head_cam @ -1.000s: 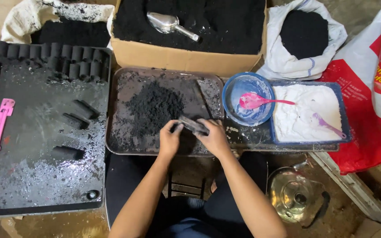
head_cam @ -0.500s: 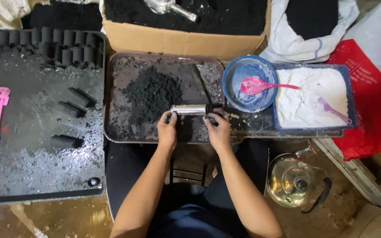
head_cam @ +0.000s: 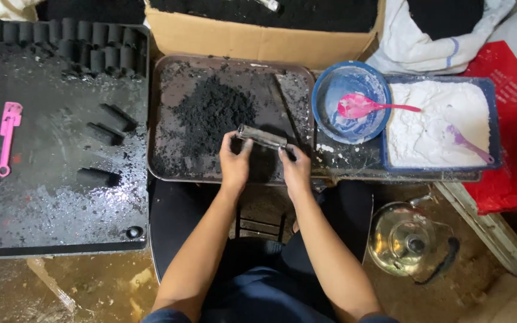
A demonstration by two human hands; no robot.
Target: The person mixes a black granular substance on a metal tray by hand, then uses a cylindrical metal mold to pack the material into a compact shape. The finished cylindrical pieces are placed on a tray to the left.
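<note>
Both hands hold a short metal tube (head_cam: 262, 137) lying nearly level over a brown metal tray (head_cam: 169, 167). My left hand (head_cam: 235, 161) grips its left end and my right hand (head_cam: 294, 168) grips its right end. A heap of black powder (head_cam: 213, 110) lies on the tray just beyond the tube. Both hands are smeared black.
A black tray (head_cam: 49, 203) on the left carries several black cylinders (head_cam: 98, 177), a row of them at the back (head_cam: 67, 36) and a pink tool (head_cam: 7, 134). Right: blue bowl (head_cam: 342, 84) with pink spoon (head_cam: 366, 107), white powder (head_cam: 432, 122), glass kettle (head_cam: 411, 242). Cardboard box (head_cam: 258, 39) behind.
The tube rose from the tray surface and is now held between both hands, slightly tilted. The view has shifted, with the trays sitting a bit higher in the frame.
</note>
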